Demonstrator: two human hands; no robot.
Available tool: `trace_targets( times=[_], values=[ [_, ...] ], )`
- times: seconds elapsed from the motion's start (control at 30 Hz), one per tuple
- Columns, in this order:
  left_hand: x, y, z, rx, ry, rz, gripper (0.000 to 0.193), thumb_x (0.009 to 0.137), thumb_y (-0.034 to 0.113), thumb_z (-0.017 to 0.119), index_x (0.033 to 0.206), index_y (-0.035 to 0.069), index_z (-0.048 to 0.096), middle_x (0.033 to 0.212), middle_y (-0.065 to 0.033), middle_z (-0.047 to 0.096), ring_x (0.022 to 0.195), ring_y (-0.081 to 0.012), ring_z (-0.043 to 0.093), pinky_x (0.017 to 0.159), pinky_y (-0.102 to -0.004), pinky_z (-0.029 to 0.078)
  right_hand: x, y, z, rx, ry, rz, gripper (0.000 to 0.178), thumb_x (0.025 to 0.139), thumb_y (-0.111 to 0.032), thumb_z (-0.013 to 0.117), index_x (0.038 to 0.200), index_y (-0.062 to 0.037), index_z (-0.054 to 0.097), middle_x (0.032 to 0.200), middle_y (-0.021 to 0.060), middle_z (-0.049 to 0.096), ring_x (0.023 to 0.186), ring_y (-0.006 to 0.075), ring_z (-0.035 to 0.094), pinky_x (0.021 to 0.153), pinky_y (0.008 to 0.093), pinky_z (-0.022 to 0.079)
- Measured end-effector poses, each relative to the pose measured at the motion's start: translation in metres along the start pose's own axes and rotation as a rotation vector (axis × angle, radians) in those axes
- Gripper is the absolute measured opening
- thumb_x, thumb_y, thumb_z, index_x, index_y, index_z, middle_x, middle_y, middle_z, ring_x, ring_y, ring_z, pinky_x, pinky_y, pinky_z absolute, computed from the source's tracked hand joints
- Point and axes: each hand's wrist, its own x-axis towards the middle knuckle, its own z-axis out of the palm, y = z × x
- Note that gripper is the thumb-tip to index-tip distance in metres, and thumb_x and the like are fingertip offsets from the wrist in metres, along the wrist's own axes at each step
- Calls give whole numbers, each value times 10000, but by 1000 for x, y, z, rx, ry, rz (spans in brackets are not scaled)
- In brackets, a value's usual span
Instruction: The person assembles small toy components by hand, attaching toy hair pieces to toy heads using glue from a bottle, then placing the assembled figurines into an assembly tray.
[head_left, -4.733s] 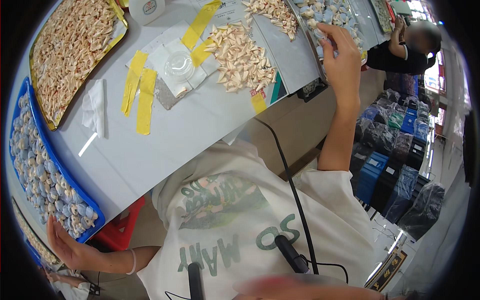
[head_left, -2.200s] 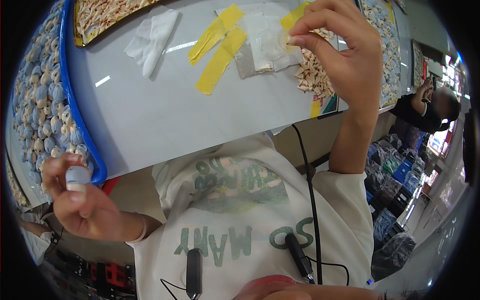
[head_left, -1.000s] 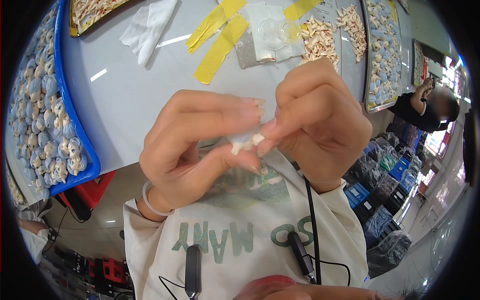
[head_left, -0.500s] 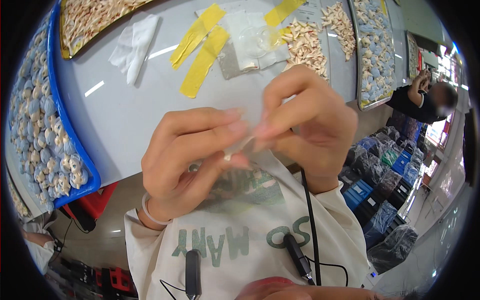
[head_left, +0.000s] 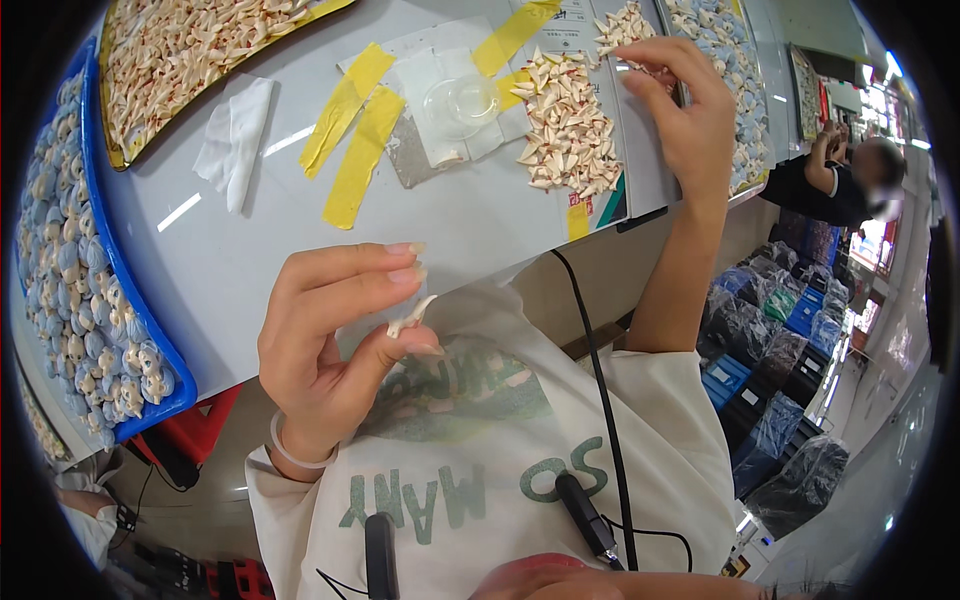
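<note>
My left hand (head_left: 325, 325) is raised above the near table edge, in front of my shirt. A small cream-coloured pointed piece (head_left: 408, 318) lies on its thumb tip, held near the fingers; the index and middle fingers stretch out above it. My right hand (head_left: 695, 120) reaches to the far right, over a small pile of cream pointed pieces with red edges (head_left: 622, 28). Its thumb and index fingertips are apart, and I see nothing held between them. Nearer to me lies a larger pile of the same pieces (head_left: 570, 130).
A round clear dish (head_left: 462, 105) sits on white sheets beside yellow tape strips (head_left: 362, 155). A white cloth (head_left: 235, 140) lies to the left. Trays of blue-and-cream figures (head_left: 90, 300) and pointed pieces (head_left: 190, 60) stand around. A black cable (head_left: 600, 390) hangs before me. Another person (head_left: 830, 190) is at far right.
My hands have parted from in front of my chest. The right hand has moved away to the far pile; the left has shifted slightly left and down, keeping the small piece.
</note>
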Motion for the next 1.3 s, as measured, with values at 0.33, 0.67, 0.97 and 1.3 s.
trace_targets(
  times=[0.33, 0.67, 0.97, 1.3],
  values=[
    [-1, -2, 1, 46, -21, -6, 314, 641, 87, 716, 912, 6, 582, 916, -151, 579, 816, -231, 590, 678, -280, 476, 22, -26, 10, -71, -88, 97, 104, 636, -13, 640, 736, -14, 608, 723, 58, 556, 648, 156, 517, 598, 252, 402],
    [-3, -2, -9, 21, -8, -42, 316, 651, 62, 709, 925, -10, 570, 958, -164, 558, 865, -240, 569, 723, -285, 459, 2, 3, -3, -112, 51, 96, 103, 734, -49, 582, 833, -23, 594, 778, 48, 561, 649, 148, 524, 606, 247, 420],
    [-2, -3, -7, 30, -5, -21, 317, 651, 52, 707, 927, -13, 565, 962, -163, 557, 874, -240, 564, 730, -286, 456, 10, -16, 15, -164, -92, -182, 105, 725, -70, 586, 819, -24, 592, 808, 53, 567, 718, 182, 541, 645, 260, 421],
    [-4, -3, -10, 44, 16, -53, 324, 639, 40, 711, 922, -18, 564, 962, -167, 559, 879, -243, 563, 748, -290, 448, 8, -10, 19, -309, -113, -229, 80, 722, -78, 586, 769, -15, 570, 796, 57, 575, 723, 190, 543, 658, 274, 430]
  ],
)
